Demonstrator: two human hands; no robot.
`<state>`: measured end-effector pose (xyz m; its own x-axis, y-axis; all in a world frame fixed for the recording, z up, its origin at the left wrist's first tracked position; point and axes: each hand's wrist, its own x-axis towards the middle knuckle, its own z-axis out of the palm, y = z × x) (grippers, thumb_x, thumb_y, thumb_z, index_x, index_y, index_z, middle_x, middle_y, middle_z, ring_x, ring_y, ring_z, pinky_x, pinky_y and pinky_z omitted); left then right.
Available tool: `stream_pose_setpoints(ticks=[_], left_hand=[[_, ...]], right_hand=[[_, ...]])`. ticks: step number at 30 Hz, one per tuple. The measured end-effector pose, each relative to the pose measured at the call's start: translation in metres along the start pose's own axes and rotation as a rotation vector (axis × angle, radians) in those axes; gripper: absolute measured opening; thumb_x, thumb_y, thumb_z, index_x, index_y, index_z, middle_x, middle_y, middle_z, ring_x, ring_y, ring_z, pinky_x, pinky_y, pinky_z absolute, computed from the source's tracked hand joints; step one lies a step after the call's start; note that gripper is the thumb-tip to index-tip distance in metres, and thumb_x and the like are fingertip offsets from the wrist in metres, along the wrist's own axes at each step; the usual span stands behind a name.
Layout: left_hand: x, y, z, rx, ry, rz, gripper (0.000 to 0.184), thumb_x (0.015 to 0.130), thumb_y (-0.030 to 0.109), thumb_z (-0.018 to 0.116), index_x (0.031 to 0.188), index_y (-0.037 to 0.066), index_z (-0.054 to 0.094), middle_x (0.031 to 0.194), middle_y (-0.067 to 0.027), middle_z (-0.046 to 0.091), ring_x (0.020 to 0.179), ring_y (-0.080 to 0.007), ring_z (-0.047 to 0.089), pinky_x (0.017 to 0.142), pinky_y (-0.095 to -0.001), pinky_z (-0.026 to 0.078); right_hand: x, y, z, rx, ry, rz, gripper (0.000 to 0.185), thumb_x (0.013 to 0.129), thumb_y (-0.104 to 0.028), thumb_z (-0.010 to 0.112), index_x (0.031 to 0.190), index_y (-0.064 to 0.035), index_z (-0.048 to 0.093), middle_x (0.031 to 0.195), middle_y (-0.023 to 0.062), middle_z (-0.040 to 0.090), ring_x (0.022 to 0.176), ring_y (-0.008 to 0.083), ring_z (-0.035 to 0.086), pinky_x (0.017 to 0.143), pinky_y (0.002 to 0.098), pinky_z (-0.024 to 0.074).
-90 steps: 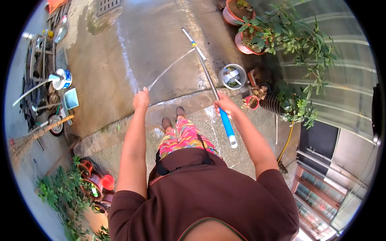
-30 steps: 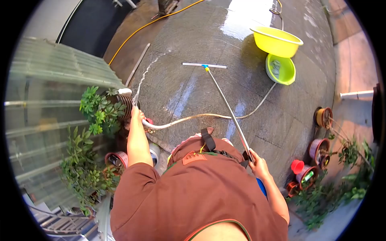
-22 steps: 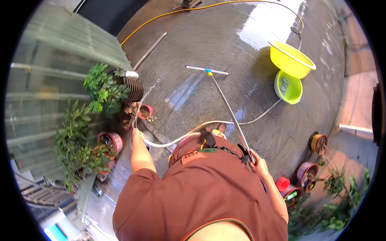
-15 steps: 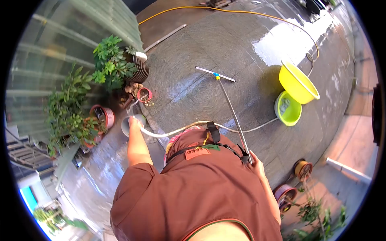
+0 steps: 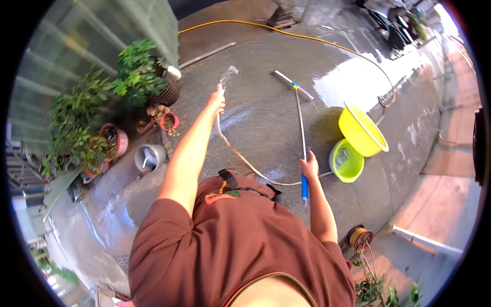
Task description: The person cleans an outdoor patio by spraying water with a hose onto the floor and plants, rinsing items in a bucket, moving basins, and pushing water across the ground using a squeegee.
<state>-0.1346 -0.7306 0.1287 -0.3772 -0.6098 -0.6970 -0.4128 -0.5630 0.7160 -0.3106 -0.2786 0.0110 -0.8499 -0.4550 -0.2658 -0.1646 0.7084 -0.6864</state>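
Observation:
My left hand (image 5: 217,101) is stretched forward, closed around the end of a pale hose (image 5: 232,148). Water (image 5: 229,74) sprays from the hose end just beyond the fingers. From there the hose droops past my waist and runs right toward the basins. My right hand (image 5: 309,167) grips the pole of a floor squeegee (image 5: 300,120) just above its blue handle end. The squeegee's head (image 5: 295,86) rests on the wet concrete ahead, to the right of the spray.
A yellow basin (image 5: 360,128) leans against a lime-green basin (image 5: 346,162) on the right. Potted plants (image 5: 138,74) and a grey bucket (image 5: 150,158) line the left. An orange hose (image 5: 307,37) crosses the far floor, with a motorbike (image 5: 391,28) beyond. A plant pot (image 5: 359,237) stands at lower right.
My left hand has swung from beside the grey bucket forward and right with the hose. My right hand has moved forward, and the squeegee head has shifted right.

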Motion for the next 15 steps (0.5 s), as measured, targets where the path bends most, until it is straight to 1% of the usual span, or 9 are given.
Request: stream_pose_setpoints(ticks=[1,2,3,5,6,7,9,13,15], left_hand=[[-0.001,0.003,0.007,-0.013,-0.084,0.004,0.061,0.086,0.067,0.028,0.053,0.015,0.033,0.041,0.0017,0.028,0.030,-0.0132,0.024,0.034,-0.0319,0.027],[-0.010,0.009,0.017,0.019,-0.108,0.012,0.062,0.085,0.069,0.026,0.052,0.016,0.029,0.040,0.0032,0.021,0.031,-0.0126,0.018,0.035,-0.0320,0.025],[-0.014,0.013,0.023,0.025,-0.127,-0.032,0.062,0.085,0.069,0.027,0.050,0.018,0.026,0.040,0.0032,0.020,0.031,-0.0129,0.017,0.035,-0.0321,0.023],[-0.023,0.014,0.030,0.062,-0.204,0.001,0.061,0.085,0.068,0.027,0.049,0.019,0.024,0.040,0.0033,0.019,0.031,-0.0131,0.016,0.034,-0.0314,0.021],[-0.025,0.015,0.033,0.091,-0.210,-0.005,0.061,0.085,0.068,0.027,0.050,0.018,0.026,0.040,0.0030,0.020,0.030,-0.0131,0.016,0.034,-0.0312,0.022],[-0.024,0.015,0.036,0.128,-0.181,0.008,0.061,0.086,0.067,0.027,0.053,0.016,0.030,0.041,0.0027,0.021,0.030,-0.0127,0.018,0.034,-0.0311,0.023],[-0.023,0.014,0.042,0.157,-0.125,-0.011,0.062,0.085,0.066,0.029,0.053,0.014,0.032,0.039,0.0022,0.023,0.029,-0.0123,0.020,0.034,-0.0312,0.024],[-0.017,0.020,0.075,0.335,-0.131,0.021,0.062,0.085,0.065,0.031,0.053,0.013,0.033,0.039,0.0008,0.029,0.029,-0.0126,0.024,0.033,-0.0309,0.025],[-0.015,0.025,0.102,0.410,-0.146,0.050,0.061,0.086,0.064,0.034,0.050,0.014,0.032,0.039,0.0005,0.031,0.029,-0.0127,0.027,0.032,-0.0308,0.024]], right_hand=[[-0.023,-0.084,-0.033,0.012,-0.077,0.192,0.063,0.072,-0.014,0.061,0.131,-0.0056,0.040,0.077,0.0145,0.063,0.060,0.0224,0.062,0.056,0.0343,0.0506],[-0.029,-0.099,-0.036,-0.056,0.009,0.115,0.059,0.072,-0.015,0.062,0.127,-0.0059,0.044,0.094,0.0174,0.065,0.084,0.0293,0.064,0.073,0.0365,0.0509],[-0.020,-0.074,-0.026,-0.151,0.017,0.135,0.058,0.072,-0.016,0.062,0.126,-0.0073,0.045,0.106,0.0178,0.062,0.100,0.0311,0.060,0.085,0.0372,0.0465],[-0.032,-0.064,-0.027,-0.186,-0.021,0.203,0.054,0.071,-0.016,0.061,0.123,-0.0092,0.050,0.101,0.0191,0.063,0.092,0.0318,0.062,0.081,0.0378,0.0485],[-0.038,-0.049,-0.023,-0.053,-0.053,0.317,0.052,0.071,-0.015,0.060,0.122,-0.0087,0.051,0.100,0.0190,0.063,0.092,0.0316,0.062,0.080,0.0378,0.0488],[-0.050,-0.037,-0.024,-0.108,-0.003,0.224,0.054,0.071,-0.015,0.060,0.123,-0.0085,0.050,0.096,0.0191,0.064,0.083,0.0298,0.065,0.075,0.0380,0.0502],[-0.074,-0.015,-0.033,0.012,-0.049,0.332,0.054,0.071,-0.015,0.059,0.123,-0.0080,0.050,0.093,0.0196,0.064,0.075,0.0272,0.066,0.071,0.0381,0.0507],[-0.131,0.000,-0.055,-0.082,0.004,0.233,0.056,0.070,-0.016,0.059,0.125,-0.0146,0.048,0.075,0.0149,0.064,0.066,0.0268,0.064,0.065,0.0383,0.0495],[-0.153,-0.013,-0.068,-0.069,0.007,0.259,0.058,0.070,-0.016,0.058,0.127,-0.0177,0.047,0.070,0.0129,0.063,0.063,0.0270,0.063,0.063,0.0383,0.0489]])
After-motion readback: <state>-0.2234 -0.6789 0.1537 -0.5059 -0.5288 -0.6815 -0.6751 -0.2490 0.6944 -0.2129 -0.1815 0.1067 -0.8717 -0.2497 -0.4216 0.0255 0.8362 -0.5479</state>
